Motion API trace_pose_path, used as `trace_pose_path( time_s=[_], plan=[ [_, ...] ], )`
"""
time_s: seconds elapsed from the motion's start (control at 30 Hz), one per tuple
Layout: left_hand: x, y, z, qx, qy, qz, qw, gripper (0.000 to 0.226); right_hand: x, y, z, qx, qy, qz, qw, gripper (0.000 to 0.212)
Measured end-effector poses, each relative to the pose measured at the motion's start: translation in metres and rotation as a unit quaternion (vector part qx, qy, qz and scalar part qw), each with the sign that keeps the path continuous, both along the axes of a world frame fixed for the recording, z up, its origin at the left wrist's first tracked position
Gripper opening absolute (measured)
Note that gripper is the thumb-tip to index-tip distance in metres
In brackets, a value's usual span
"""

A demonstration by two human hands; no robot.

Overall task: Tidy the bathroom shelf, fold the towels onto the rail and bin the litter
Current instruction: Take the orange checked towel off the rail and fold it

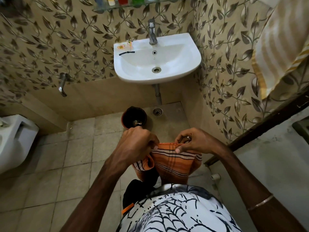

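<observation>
An orange towel (172,164) with black and white stripes hangs folded in front of my body. My left hand (135,143) grips its left top corner, and my right hand (192,141) pinches the top edge at the right. A cream and yellow striped towel (280,47) hangs at the upper right. On the white sink (192,52), the left rim holds small orange wrappers (124,45) and a black comb-like strip (126,53). High on the wall, a glass shelf (133,5) carries several coloured bottles. A dark round bin (134,117) stands on the floor beyond my hands.
A chrome tap (152,32) rises behind the sink, and a wall tap (62,84) juts out at the left. A white toilet (15,139) sits at the far left. A floor drain (157,111) lies under the sink. A dark door frame (260,128) runs at the right.
</observation>
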State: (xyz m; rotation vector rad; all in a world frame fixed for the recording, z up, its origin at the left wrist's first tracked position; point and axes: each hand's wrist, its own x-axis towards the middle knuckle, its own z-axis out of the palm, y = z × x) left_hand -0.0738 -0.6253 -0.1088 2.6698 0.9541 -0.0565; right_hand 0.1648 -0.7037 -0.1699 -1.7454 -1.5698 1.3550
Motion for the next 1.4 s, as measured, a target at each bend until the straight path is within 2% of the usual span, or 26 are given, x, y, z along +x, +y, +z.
trace_pose_path(
  time_s=[0.2, 0.37, 0.47, 0.53, 0.6, 0.67, 0.73, 0.8, 0.87, 0.93, 1.03, 1.13, 1.27, 1.4],
  plan=[
    [-0.007, 0.005, -0.001, -0.006, 0.006, 0.013, 1.0, 0.021, 0.0, 0.003, 0.001, 0.025, 0.001, -0.024, 0.999, 0.022],
    [-0.009, 0.005, -0.003, -0.002, 0.003, 0.022, 1.0, 0.02, -0.008, 0.006, 0.004, 0.055, -0.04, -0.064, 0.996, 0.02],
    [-0.01, 0.008, -0.004, 0.02, 0.033, 0.04, 0.998, 0.024, -0.012, 0.004, 0.01, 0.074, -0.064, -0.06, 0.993, 0.018],
    [-0.009, 0.009, -0.007, 0.002, 0.041, 0.055, 0.998, 0.043, -0.015, 0.002, 0.015, 0.086, -0.069, -0.057, 0.992, 0.018],
    [-0.002, 0.005, -0.01, -0.044, 0.023, 0.064, 0.997, 0.08, -0.019, 0.001, 0.02, 0.097, -0.068, -0.047, 0.992, 0.017],
    [0.012, -0.002, -0.014, -0.064, 0.018, 0.052, 0.996, 0.097, -0.026, 0.002, 0.025, 0.112, -0.074, -0.029, 0.991, 0.016],
    [0.023, -0.007, -0.019, -0.054, 0.016, 0.024, 0.998, 0.085, -0.031, 0.003, 0.027, 0.128, -0.082, -0.018, 0.988, 0.014],
    [0.025, -0.008, -0.018, -0.035, -0.006, 0.013, 0.999, 0.051, -0.031, 0.004, 0.028, 0.135, -0.091, -0.021, 0.986, 0.014],
    [0.022, -0.007, -0.014, -0.023, -0.033, 0.009, 0.999, 0.026, -0.026, 0.004, 0.027, 0.115, -0.081, -0.029, 0.99, 0.017],
    [0.02, -0.008, -0.01, -0.009, -0.037, -0.005, 0.999, 0.015, -0.021, 0.003, 0.024, 0.075, -0.054, -0.017, 0.996, 0.021],
    [0.02, -0.008, -0.007, 0.017, -0.018, -0.024, 0.999, 0.016, -0.015, 0.003, 0.018, 0.015, -0.037, 0.019, 0.999, 0.028],
    [0.013, -0.005, -0.004, 0.007, -0.019, -0.033, 0.999, 0.017, -0.006, 0.001, 0.014, -0.006, -0.036, 0.034, 0.999, 0.03],
    [0.001, 0.001, -0.001, 0.016, -0.032, -0.021, 0.999, 0.017, 0.004, 0.0, 0.009, -0.017, -0.022, 0.001, 1.0, 0.032],
    [-0.007, 0.004, -0.001, 0.021, -0.037, -0.01, 0.999, 0.016, 0.007, 0.002, 0.008, 0.004, -0.032, -0.024, 0.999, 0.024]
  ],
)
